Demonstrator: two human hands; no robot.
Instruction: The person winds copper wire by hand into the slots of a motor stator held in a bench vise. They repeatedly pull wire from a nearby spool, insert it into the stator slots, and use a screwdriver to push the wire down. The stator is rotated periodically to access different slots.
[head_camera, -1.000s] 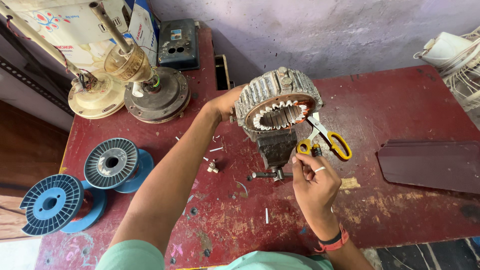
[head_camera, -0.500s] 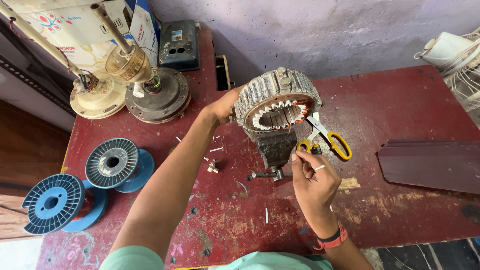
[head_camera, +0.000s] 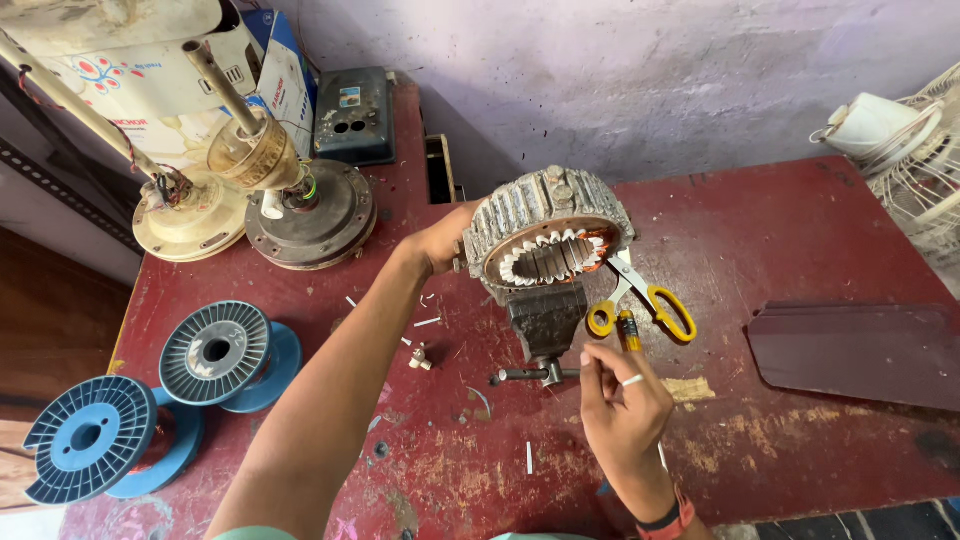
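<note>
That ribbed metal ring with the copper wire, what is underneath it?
A small dark bench vise on the red table carries the stator ring. Yellow-handled scissors lie beside it. The ring hides the vise's jaws, so the grip cannot be seen.

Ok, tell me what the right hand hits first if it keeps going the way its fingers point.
Probably the yellow-handled scissors, lying just beyond the right hand; its fingertips point up toward them. Depth is unclear.

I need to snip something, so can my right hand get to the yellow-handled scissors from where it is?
Probably yes. The right hand hovers just below the scissors, which lie on the red table beside the clamped stator, with nothing between them.
</note>
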